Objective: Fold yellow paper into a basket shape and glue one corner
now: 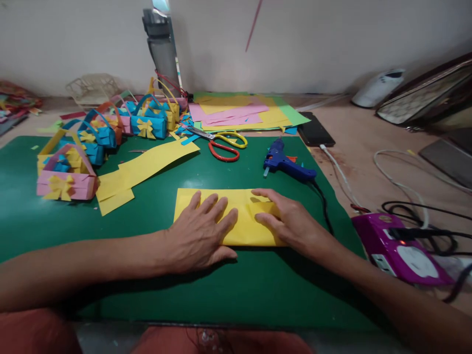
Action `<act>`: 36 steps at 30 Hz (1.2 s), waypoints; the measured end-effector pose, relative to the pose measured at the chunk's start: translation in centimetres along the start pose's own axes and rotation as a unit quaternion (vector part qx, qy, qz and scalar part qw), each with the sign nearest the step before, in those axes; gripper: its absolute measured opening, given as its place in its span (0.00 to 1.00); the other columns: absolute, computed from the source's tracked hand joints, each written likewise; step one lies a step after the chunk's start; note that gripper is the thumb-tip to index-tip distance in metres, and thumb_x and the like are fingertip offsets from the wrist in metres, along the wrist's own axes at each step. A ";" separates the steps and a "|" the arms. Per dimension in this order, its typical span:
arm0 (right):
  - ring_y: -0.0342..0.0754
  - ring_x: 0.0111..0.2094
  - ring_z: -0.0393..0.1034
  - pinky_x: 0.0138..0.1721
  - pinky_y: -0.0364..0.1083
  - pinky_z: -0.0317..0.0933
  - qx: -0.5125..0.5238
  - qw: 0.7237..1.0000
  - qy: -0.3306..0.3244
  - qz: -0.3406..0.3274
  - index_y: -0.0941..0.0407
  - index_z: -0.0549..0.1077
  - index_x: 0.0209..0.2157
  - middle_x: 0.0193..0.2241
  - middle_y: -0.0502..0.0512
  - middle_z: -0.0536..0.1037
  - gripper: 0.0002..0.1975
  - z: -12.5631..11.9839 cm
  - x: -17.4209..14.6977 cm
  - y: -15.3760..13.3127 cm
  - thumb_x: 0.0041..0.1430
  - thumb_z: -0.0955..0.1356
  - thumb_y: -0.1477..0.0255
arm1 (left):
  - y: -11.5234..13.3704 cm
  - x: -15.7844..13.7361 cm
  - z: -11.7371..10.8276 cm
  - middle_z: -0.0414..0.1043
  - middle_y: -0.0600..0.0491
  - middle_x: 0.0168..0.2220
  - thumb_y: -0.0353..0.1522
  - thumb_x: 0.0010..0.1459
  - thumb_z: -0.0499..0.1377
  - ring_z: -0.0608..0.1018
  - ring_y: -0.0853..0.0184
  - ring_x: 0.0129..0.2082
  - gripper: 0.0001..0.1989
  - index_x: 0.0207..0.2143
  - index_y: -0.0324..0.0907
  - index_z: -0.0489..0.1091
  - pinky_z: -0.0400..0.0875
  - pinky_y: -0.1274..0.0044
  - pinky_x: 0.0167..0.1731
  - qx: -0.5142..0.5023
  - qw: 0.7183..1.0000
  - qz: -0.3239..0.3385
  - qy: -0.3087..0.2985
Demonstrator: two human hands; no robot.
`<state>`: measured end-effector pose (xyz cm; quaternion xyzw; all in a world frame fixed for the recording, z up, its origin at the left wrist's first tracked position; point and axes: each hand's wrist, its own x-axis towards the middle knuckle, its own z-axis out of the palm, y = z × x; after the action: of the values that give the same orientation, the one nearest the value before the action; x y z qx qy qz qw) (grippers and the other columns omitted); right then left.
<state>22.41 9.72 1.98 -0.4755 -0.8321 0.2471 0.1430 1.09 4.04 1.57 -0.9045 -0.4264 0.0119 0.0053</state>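
Note:
A folded sheet of yellow paper [243, 231] lies on the green board in front of me. My left hand [202, 226] rests flat across its left part, fingers spread and the thumb past the near edge. On the right end, my right hand [291, 219] touches the paper, with thumb and forefinger apart and the other fingers tucked out of sight. Beyond the sheet lie scissors [225, 144] with one red and one yellow handle, and a blue glue gun [285, 162]. To the left is a cut yellow paper strip [147, 164].
Several small paper baskets with bows, such as a pink one [66, 184], stand at the left. Coloured sheets [239, 110] are stacked at the back beside paper scraps. A phone [315, 129], cables and a purple power strip [400, 250] lie at the right of the green board [147, 295].

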 end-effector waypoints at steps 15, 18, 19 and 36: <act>0.49 0.36 0.72 0.35 0.46 0.66 0.107 0.992 -0.025 0.066 0.56 0.71 0.47 0.39 0.55 0.77 0.20 -0.4 0.4 0.4 0.50 0.65 0.69 | -0.7 -0.1 -1.0 0.60 0.38 0.54 0.57 0.54 0.49 0.64 0.50 0.51 0.40 0.58 0.38 0.54 0.55 0.57 0.50 0.003 1.000 0.010 -0.024; 0.53 0.42 0.70 0.42 0.51 0.64 0.041 0.997 0.047 0.037 0.56 0.69 0.50 0.44 0.57 0.75 0.22 -0.2 0.4 0.5 0.52 0.65 0.69 | -1.0 0.0 -0.6 0.59 0.37 0.54 0.56 0.54 0.49 0.64 0.48 0.51 0.39 0.58 0.37 0.54 0.55 0.56 0.49 0.024 0.999 0.016 -0.015; 0.54 0.43 0.70 0.44 0.51 0.64 0.024 0.997 0.058 0.034 0.56 0.68 0.51 0.46 0.57 0.75 0.22 -0.1 0.4 0.4 0.52 0.64 0.69 | -1.0 0.1 -0.4 0.59 0.36 0.54 0.56 0.54 0.48 0.64 0.47 0.50 0.40 0.58 0.37 0.54 0.55 0.55 0.49 0.029 0.999 0.020 -0.010; 0.44 0.17 0.63 0.14 0.42 0.54 0.139 0.975 -0.003 0.176 0.55 0.70 0.24 0.18 0.50 0.71 0.14 -0.4 1.5 0.4 0.47 0.66 0.58 | 0.1 -0.4 1.4 0.52 0.34 0.60 0.50 0.61 0.43 0.56 0.40 0.59 0.34 0.60 0.35 0.50 0.57 0.50 0.49 -0.038 0.998 -0.018 0.036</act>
<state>22.11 11.27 2.08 -0.5893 -0.6933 0.3830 0.1597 0.86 3.71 0.17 -0.8959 -0.4425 -0.0366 -0.0137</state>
